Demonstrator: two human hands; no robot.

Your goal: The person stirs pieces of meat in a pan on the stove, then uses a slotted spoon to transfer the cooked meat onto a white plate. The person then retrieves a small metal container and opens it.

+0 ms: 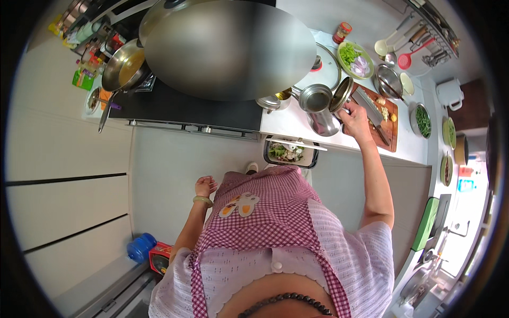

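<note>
My right hand [356, 121] is closed around the handle of a shiny metal jug [324, 123] above the front of the white counter. The jug's round mouth faces up, and its lid [342, 94] stands raised beside my fingers. What is inside cannot be made out. My left hand [205, 186], with a pale green bangle at the wrist, hangs beside my checked apron [265, 212]. Its fingers are loosely bent and hold nothing. Right of the jug, a knife [373, 108] and chopped pale pieces lie on a wooden cutting board [393, 108].
A big blurred metal dome [228, 50] covers much of the black stove [196, 111]. A pan [119, 69] with yellowish liquid sits left. A green plate [366, 61] of cut vegetables and a bowl of greens [421, 121] stand right. A scrap bin [290, 153] hangs below the counter.
</note>
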